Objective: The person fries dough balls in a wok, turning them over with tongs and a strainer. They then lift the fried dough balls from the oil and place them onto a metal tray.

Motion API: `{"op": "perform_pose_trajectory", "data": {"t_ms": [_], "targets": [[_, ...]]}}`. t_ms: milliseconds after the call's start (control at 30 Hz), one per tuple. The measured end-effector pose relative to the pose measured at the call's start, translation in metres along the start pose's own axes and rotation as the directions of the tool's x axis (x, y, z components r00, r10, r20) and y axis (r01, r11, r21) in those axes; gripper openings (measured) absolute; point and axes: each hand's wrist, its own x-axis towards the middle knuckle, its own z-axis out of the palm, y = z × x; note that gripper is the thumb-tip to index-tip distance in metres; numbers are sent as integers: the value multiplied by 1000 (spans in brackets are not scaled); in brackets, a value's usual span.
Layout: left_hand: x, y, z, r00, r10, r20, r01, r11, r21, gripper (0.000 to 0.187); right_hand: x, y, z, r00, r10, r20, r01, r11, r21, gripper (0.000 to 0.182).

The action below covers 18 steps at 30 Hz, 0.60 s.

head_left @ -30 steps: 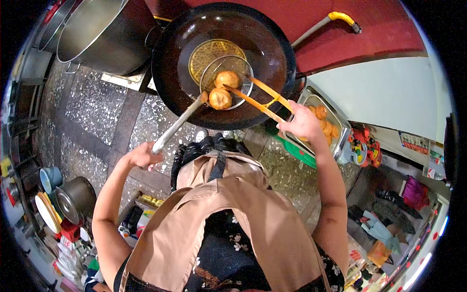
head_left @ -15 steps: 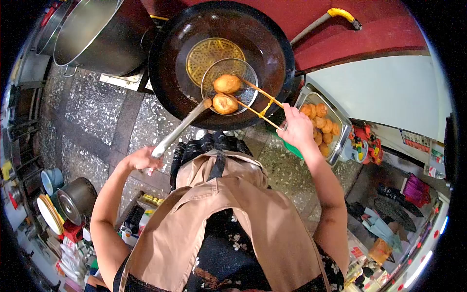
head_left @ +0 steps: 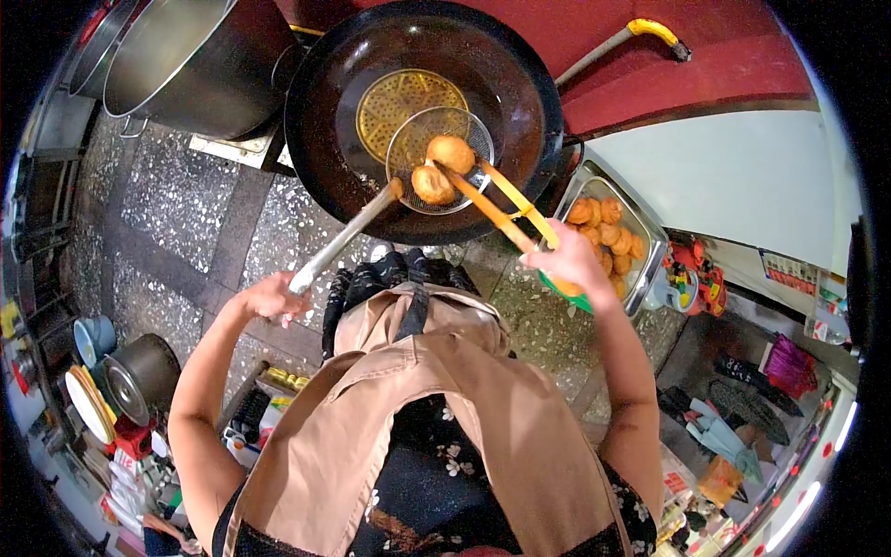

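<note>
My left hand (head_left: 277, 297) grips the long metal handle of a round mesh strainer (head_left: 401, 148) at its lower end. The strainer is over the near side of a large dark wok (head_left: 320, 111). Two golden fried balls, one farther back (head_left: 451, 153) and one nearer me (head_left: 432, 186), sit in the mesh. My right hand (head_left: 577, 258) is closed round a pair of long wooden chopsticks (head_left: 492, 212) with a yellow tie. Their tips reach in at the balls, one stick crossing between them. Inside the wok lies a perforated round plate (head_left: 394, 104) under brownish oil.
Right of the wok stands a metal tray (head_left: 661, 243) with several fried balls (head_left: 608, 232). A green container (head_left: 580, 302) shows partly beneath my right hand. At the back left is a tall pot (head_left: 209, 88). A yellow-ended pipe (head_left: 654, 32) leans over the red surface.
The chopsticks have turned and shifted, and the two balls have rolled in the mesh, the farther one to the right. The left hand and strainer have barely moved.
</note>
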Motion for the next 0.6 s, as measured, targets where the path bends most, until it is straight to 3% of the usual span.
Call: {"op": "perform_pose_trajectory", "data": {"t_ms": [67, 133, 200, 333, 367, 400, 467, 600], "targets": [[0, 2, -5, 1000, -24, -8, 25, 998, 56, 16, 10, 21, -13, 994, -47, 102, 14, 955, 297, 50], [-3, 6, -8, 999, -44, -17, 46, 992, 115, 17, 20, 32, -24, 984, -38, 176, -22, 946, 323, 49], [-7, 9, -11, 991, -93, -94, 104, 986, 129, 19, 22, 36, -34, 954, 24, 300, -158, 887, 433, 52], [-6, 1, -15, 993, -51, -106, 67, 984, 163, 18, 34, 64, -50, 905, 54, 421, -206, 924, 324, 58], [-6, 0, -15, 993, -53, -108, 70, 985, 160, 18, 42, 78, -45, 945, -24, 327, -68, 962, 266, 58], [-5, 0, -15, 989, -84, -123, 103, 982, 161, 18, 42, 73, -42, 944, -24, 328, -68, 962, 266, 58], [-3, 0, -13, 985, -115, -126, 135, 976, 168, 17, 35, 54, -28, 967, -166, 194, 92, 935, 343, 56], [-1, 1, -16, 990, -68, -122, 88, 982, 168, 16, 26, 43, -21, 978, -166, 126, 129, 958, 256, 50]]}}
